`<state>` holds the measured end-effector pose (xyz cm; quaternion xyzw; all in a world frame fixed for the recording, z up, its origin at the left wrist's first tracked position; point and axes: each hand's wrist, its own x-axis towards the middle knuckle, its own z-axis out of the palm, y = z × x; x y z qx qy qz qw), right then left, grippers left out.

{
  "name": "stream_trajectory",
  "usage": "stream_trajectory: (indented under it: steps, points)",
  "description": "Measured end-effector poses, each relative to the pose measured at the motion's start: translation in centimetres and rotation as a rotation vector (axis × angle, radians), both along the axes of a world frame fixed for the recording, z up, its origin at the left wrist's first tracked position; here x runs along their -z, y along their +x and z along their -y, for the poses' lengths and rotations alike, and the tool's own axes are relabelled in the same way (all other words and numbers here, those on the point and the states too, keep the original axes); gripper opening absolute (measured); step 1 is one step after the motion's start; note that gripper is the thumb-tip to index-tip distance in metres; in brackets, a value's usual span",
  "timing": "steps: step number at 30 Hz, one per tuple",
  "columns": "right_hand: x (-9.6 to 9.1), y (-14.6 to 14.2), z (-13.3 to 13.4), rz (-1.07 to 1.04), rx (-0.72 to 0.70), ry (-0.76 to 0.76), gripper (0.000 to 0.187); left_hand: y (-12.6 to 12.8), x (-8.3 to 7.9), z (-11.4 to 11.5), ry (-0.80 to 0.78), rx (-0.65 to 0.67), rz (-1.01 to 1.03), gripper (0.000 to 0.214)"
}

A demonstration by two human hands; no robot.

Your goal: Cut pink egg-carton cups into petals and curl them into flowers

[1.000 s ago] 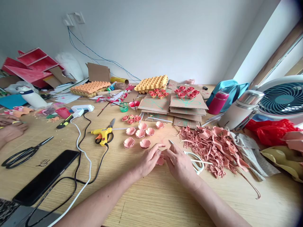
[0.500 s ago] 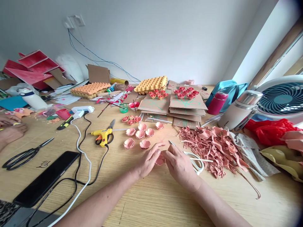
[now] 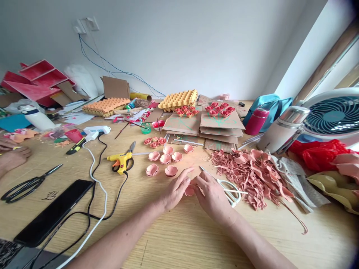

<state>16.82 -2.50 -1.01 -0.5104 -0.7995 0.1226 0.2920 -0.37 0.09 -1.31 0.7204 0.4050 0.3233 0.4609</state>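
Observation:
A pink egg-carton flower cup (image 3: 189,191) sits between my two hands, low over the wooden table. My left hand (image 3: 177,191) curls around its left side, thumb and fingers closed on it. On the other side my right hand (image 3: 211,193) pinches the cup's rim with bent fingers. A thin white stick (image 3: 238,192) sticks out behind my right hand; whether that hand holds it I cannot tell. White-handled scissors (image 3: 230,186) lie beside my right hand. Several finished pink flower cups (image 3: 165,159) stand just beyond my hands, and small rolled roses (image 3: 155,142) lie behind them.
A yellow glue gun (image 3: 121,161) and its black cord lie left. Black scissors (image 3: 30,184), a phone (image 3: 53,213) and a co-worker's hand (image 3: 15,158) are farther left. Pink scraps (image 3: 254,175) pile up right. Cardboard sheets (image 3: 220,127) with red flowers stand behind.
Both hands stay around the flower cup, with a slight shift of my right fingers. The white stick's visible end has drawn left and slightly down. The view has shifted a little.

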Motion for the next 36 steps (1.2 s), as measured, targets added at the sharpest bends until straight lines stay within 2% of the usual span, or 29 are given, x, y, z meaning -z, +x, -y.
stream_trajectory:
  steps: [3,7,11,17,29,36]
  points:
    - [-0.13,-0.10,0.10,0.011,0.002,0.020,0.017,0.11,-0.50,0.24,0.002,0.037,-0.062,0.051]
    - [-0.29,0.00,0.14,0.021,0.015,0.035,0.018,0.13,-0.88,0.28,-0.025,0.030,-0.017,0.049]
    - [-0.40,0.27,0.06,-0.033,0.026,-0.017,0.018,-0.15,-0.97,0.13,-0.066,0.001,0.026,0.049]
    - [-0.66,0.30,0.02,-0.105,0.002,-0.087,0.029,-0.64,-1.06,0.05,-0.075,0.038,0.003,0.051]
    - [-0.56,0.06,0.22,-0.115,0.027,-0.092,0.016,-0.49,-0.87,-0.08,-0.050,0.053,-0.017,0.048]
    - [-0.45,-0.26,0.38,-0.075,0.062,-0.067,0.015,-0.46,-0.94,-0.06,-0.004,0.058,-0.035,0.048]
